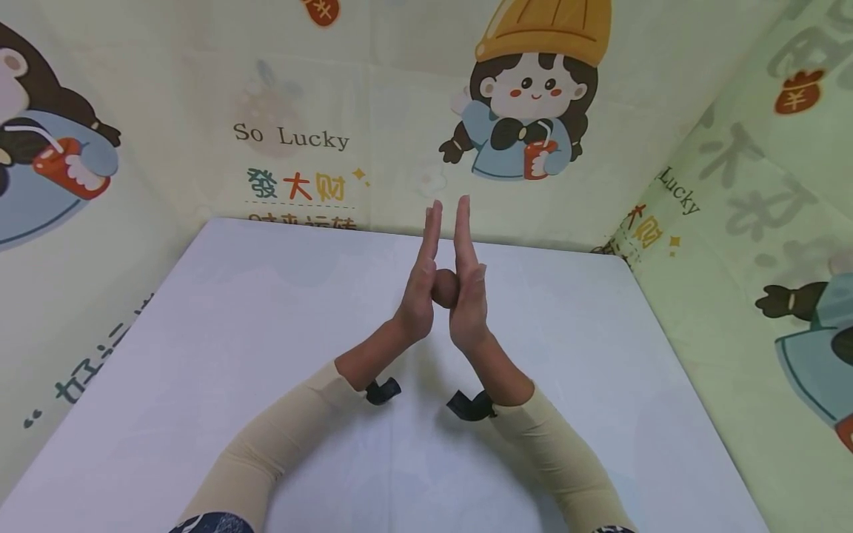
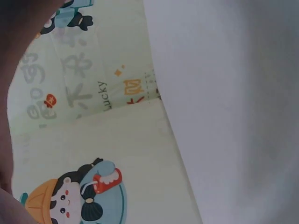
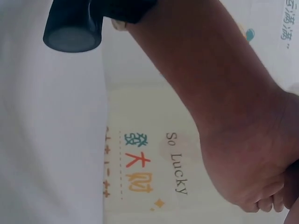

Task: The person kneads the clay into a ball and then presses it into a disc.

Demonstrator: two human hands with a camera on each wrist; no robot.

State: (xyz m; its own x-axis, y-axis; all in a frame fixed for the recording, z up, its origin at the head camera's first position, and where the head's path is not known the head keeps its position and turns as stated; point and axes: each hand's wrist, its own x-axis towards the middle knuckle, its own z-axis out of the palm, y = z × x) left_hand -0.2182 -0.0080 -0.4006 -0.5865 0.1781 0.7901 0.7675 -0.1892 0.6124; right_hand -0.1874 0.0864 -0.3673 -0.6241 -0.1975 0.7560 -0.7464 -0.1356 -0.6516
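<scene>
In the head view a small brown ball [image 1: 445, 289] is held between two facing palms, above the white table. My left hand [image 1: 418, 296] presses it from the left with its fingers straight and pointing away. From the other side my right hand [image 1: 469, 296] presses too, its fingers also straight. The fingertips of the two hands stand apart. In the right wrist view the left hand [image 3: 247, 168] and its forearm show large, but the ball is hidden there. Only a dark strip of skin shows at the left edge of the left wrist view, without the ball.
The white table [image 1: 280, 311] extends under both arms. Printed cloth walls [image 1: 400, 96] with cartoon figures and lettering stand behind it and at both sides. Black wrist cameras [image 1: 470, 406] sit beneath the wrists, by the cuffs of the pale sleeves [image 1: 293, 429].
</scene>
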